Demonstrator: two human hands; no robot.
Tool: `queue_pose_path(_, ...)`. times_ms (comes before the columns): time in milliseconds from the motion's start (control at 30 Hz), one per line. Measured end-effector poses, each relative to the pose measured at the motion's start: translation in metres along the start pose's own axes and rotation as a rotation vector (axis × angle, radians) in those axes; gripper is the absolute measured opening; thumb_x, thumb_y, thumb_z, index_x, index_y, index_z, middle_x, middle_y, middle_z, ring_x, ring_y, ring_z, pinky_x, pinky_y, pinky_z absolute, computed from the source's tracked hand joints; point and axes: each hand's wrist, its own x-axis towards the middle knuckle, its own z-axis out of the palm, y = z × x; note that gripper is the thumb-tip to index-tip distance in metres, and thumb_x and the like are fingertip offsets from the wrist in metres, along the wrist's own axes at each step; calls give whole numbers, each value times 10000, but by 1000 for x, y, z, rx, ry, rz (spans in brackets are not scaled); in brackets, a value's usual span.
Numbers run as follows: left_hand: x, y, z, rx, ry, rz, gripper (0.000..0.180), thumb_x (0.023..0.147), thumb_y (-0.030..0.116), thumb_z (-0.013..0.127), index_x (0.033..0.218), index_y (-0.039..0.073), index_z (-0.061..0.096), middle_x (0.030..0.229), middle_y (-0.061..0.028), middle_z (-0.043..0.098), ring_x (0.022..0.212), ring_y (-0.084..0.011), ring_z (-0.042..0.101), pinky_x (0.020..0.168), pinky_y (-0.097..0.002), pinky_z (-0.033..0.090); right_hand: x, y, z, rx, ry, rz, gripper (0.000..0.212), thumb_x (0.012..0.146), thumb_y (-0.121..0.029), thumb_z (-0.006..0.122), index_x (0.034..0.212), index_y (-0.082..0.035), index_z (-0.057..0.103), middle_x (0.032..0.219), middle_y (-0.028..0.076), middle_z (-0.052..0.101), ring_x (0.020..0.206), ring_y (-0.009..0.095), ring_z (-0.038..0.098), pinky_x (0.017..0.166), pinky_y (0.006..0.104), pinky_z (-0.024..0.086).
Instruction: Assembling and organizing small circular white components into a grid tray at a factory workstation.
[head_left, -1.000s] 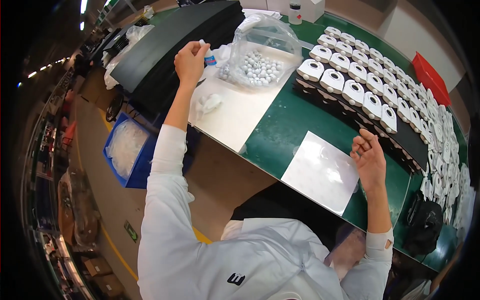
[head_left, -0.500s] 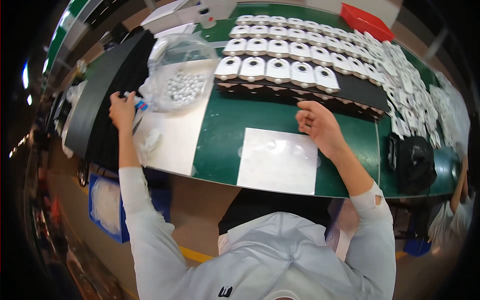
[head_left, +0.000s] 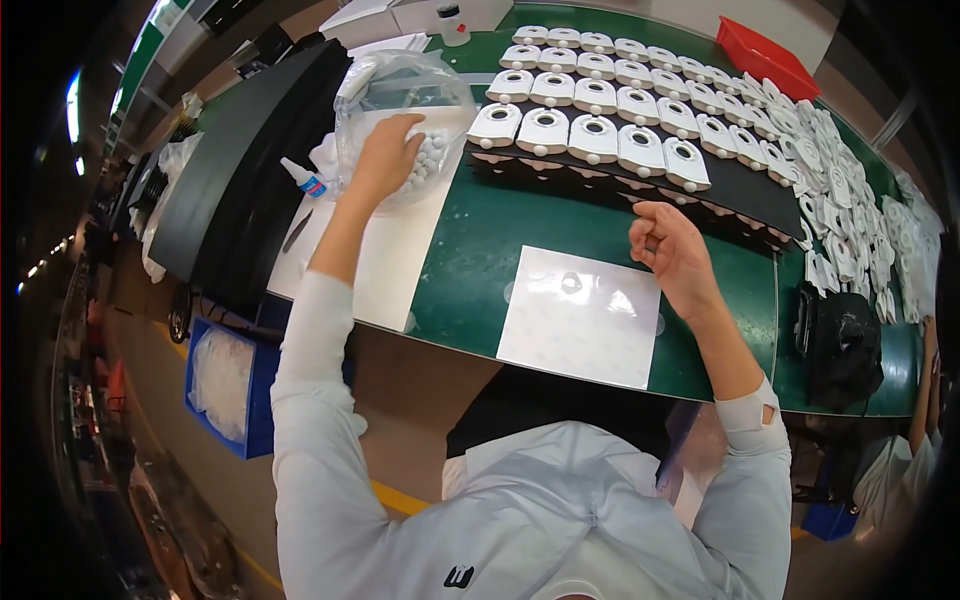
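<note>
My left hand [head_left: 385, 158] is over a clear plastic bag [head_left: 365, 88] of small white balls [head_left: 432, 155], fingers apart among the nearest balls; whether it touches one I cannot tell. Beside that wrist is a small glue bottle [head_left: 305, 178] with a blue label and pointed white tip, leaning on its side. My right hand [head_left: 672, 245] hovers by the far right corner of a white sheet [head_left: 585, 325], fingers curled in a pinch; whatever is between them is too small to make out. A small ring-like mark or piece [head_left: 571, 281] shows on the sheet.
Rows of white housings [head_left: 594, 135] with round holes stand on a black rack [head_left: 630, 180] ahead. More white parts [head_left: 840, 200] are heaped at right, near a red tray [head_left: 765, 58] and a black bag [head_left: 845, 345]. Black panels [head_left: 240, 150] lean at left. A blue bin [head_left: 258, 400] sits below.
My left hand has left the glue bottle and moved right, to the bag of balls. My right hand keeps its pinch near the sheet. The whole view has shifted slightly.
</note>
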Motion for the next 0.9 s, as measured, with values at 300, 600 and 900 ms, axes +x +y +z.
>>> queue_pose_path(300, 29, -5, 55, 168, -248, -9, 158, 822, 205, 497, 826, 48, 516, 875, -154, 557, 847, -341, 525, 757, -442, 396, -1, -5, -9, -1, 9, -6, 258, 871, -202, 499, 1049, -16, 526, 813, 39, 568, 703, 96, 498, 652, 229, 417)
queue_pose_path(600, 31, -1, 47, 420, -338, -141, 301, 866, 335, 448, 797, 51, 521, 802, -174, 587, 783, -366, 555, 661, -473, 420, -46, -68, -48, -555, 30, -275, 158, 832, -113, 580, 958, -18, 588, 804, 35, 617, 726, 79, 552, 687, 217, 442)
queue_pose_path(900, 40, 2, 26, 463, -39, -173, 346, 880, 358, 442, 757, 47, 530, 730, -171, 601, 725, -371, 567, 609, -461, 414, -85, -157, -223, -1788, 705, 19, 320, 790, -277, 616, 925, 12, 606, 794, 121, 638, 741, 225, 615, 704, 331, 470)
